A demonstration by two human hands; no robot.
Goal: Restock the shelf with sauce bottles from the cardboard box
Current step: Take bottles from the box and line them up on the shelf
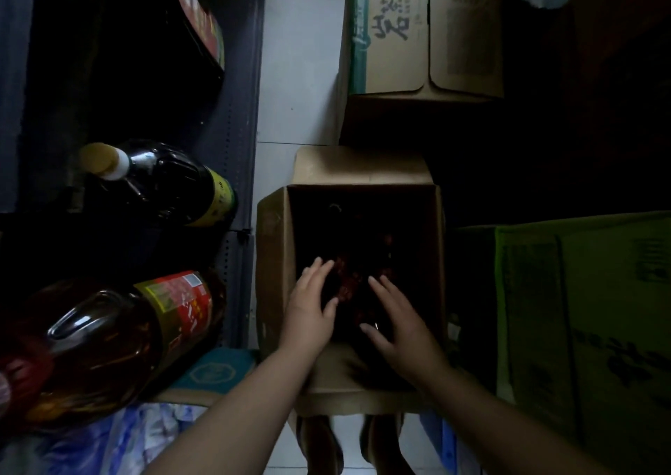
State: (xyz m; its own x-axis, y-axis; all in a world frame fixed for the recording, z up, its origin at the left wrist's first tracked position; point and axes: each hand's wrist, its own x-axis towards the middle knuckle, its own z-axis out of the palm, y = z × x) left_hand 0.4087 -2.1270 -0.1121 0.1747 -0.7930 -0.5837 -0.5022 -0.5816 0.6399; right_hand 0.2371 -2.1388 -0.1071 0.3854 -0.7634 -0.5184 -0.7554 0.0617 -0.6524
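Note:
An open cardboard box (276,257) stands on the floor below me, its inside very dark. Red-capped sauce bottles (346,286) show dimly in it. My left hand (310,311) reaches into the box from the left, fingers spread over the bottle tops. My right hand (403,325) reaches in from the right, fingers apart, close to the same bottles. Neither hand visibly grips anything. The dark shelf (239,119) runs along the left.
Large oil bottles lie along the shelf: one with a yellow cap (156,184), one with a red label (109,336). A closed printed carton (421,31) sits beyond the box, a green carton (581,329) to its right. My feet show under the near flap.

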